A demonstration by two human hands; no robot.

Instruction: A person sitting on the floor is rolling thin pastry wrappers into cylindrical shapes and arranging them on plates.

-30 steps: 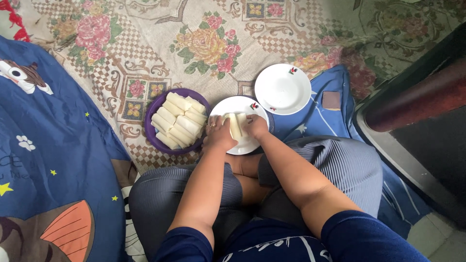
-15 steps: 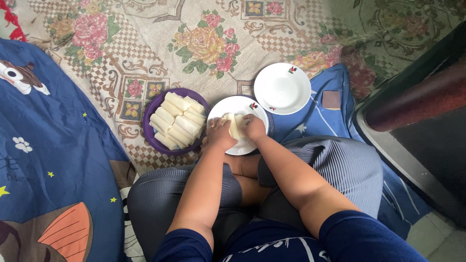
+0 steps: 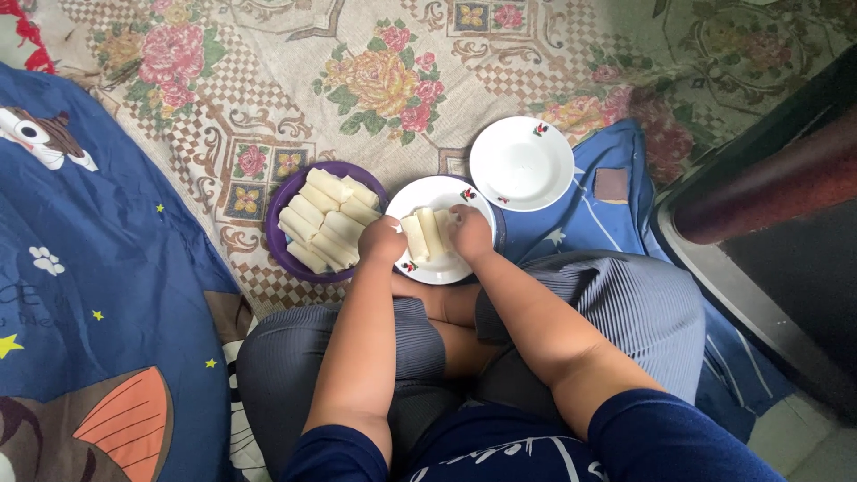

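Sitting cross-legged on a floral cloth (image 3: 268, 116), a person closes the left hand (image 3: 382, 241) and right hand (image 3: 470, 234) on pale rolls (image 3: 426, 234) on a white plate (image 3: 446, 192); squeezed too hard, a roll could split — beside a purple bowl (image 3: 277, 245) of more.

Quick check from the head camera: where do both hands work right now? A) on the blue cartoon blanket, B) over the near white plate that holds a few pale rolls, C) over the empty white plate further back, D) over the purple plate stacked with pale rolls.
B: the left hand and right hand both rest on the pale rolls lying on the near white plate, beside the purple plate.
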